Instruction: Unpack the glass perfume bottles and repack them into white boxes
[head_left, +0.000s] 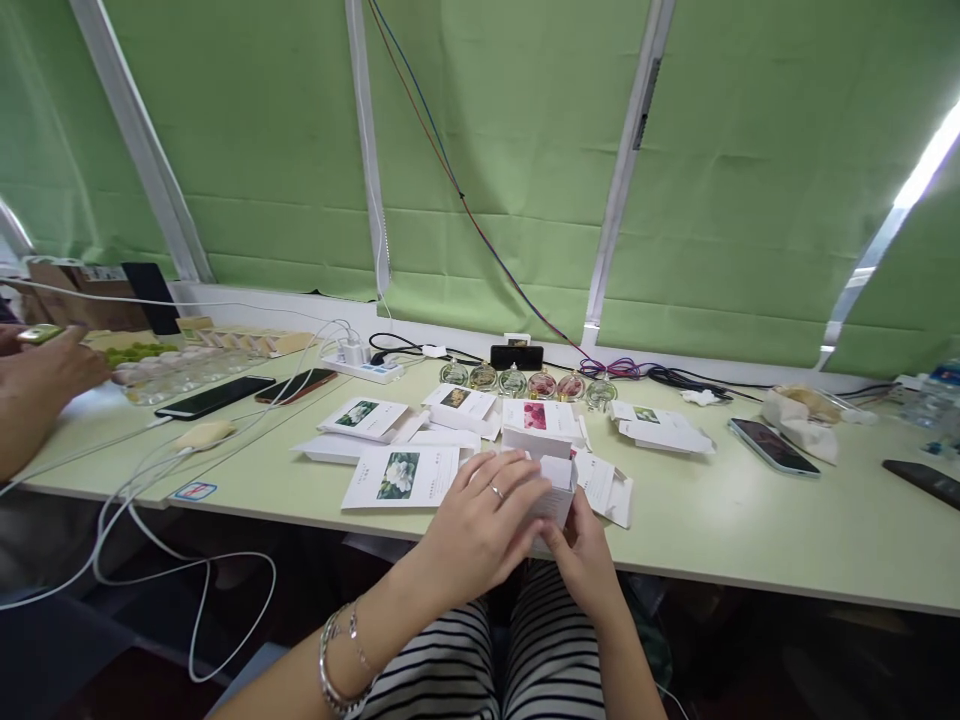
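Note:
Both my hands are around a small white cardboard box (556, 482) at the table's front edge, its top flap raised. My left hand (487, 508), with a ring on one finger, lies over the box's left side and top. From the right, my right hand (583, 548) grips the lower corner with thumb and fingers. Flat white cartons with flower pictures lie around it: one with a white flower (399, 477) to the left, one with a pink flower (541, 417) behind. Several round glass bottles (513, 380) stand in a row farther back.
A black phone (517, 357) stands upright behind the bottles. More phones lie left (215, 397) and right (774, 446). White cables (112, 520) hang over the left front edge. At far left, another person's hands (52, 375) hold a small greenish object. A power strip (364, 367) lies at the back.

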